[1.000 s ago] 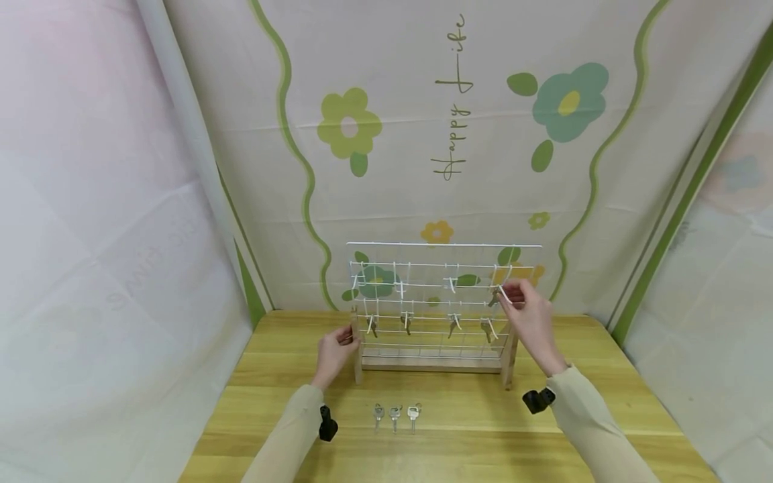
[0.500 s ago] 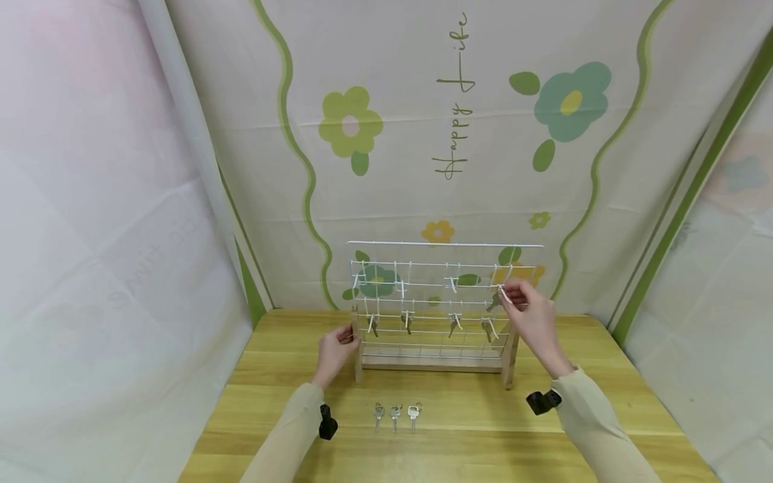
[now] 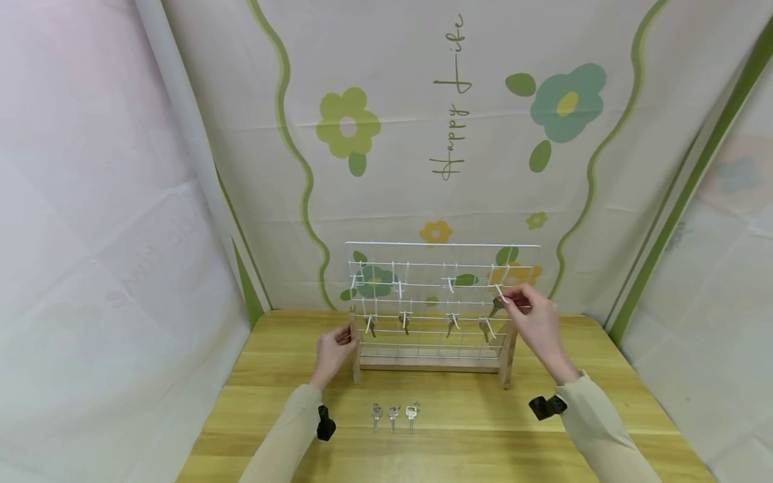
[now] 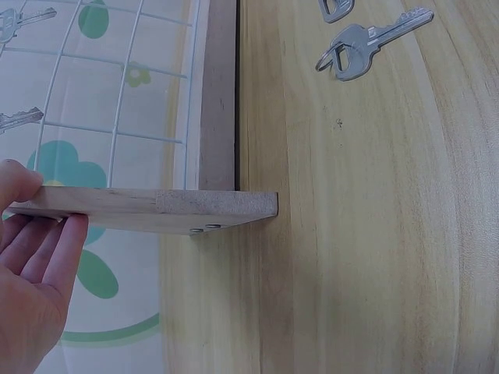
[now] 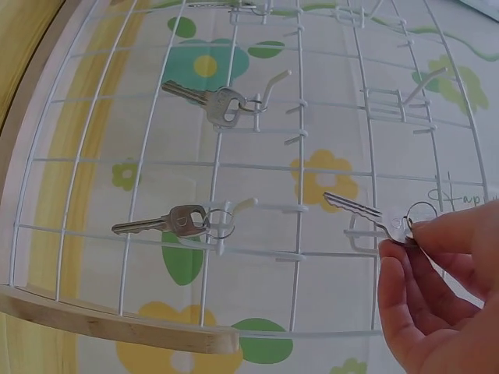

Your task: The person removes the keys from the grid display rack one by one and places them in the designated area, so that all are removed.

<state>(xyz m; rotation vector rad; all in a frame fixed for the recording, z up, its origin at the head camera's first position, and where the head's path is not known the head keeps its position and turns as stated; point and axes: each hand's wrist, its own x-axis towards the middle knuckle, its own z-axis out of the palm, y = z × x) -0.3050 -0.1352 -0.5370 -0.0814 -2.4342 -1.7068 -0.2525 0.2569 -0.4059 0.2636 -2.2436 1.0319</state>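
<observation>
A white wire grid rack [image 3: 443,244] on wooden legs stands on the table, with short hooks in two rows. My left hand [image 3: 333,352] pinches its left wooden post [image 4: 140,204] between thumb and fingers. My right hand [image 3: 536,320] pinches a silver key [image 5: 366,214] near its ring [image 5: 422,210], at the upper right hook [image 3: 500,294]. That key's blade points away from my fingers. Several keys hang on the lower hooks, among them one key [image 5: 183,222] below my right hand. The other upper hooks, such as this hook [image 3: 449,286], bear no key.
Three keys lie in a row on the wooden table in front of the rack, the right one a silver key [image 3: 412,412]. Behind the rack hangs a flower-printed cloth [image 3: 386,194], with more pale cloth at both sides.
My right hand has shifted slightly right and down, and the pinched key with it, so more of the upper right hook shows. My left hand has kept its grip on the post.
</observation>
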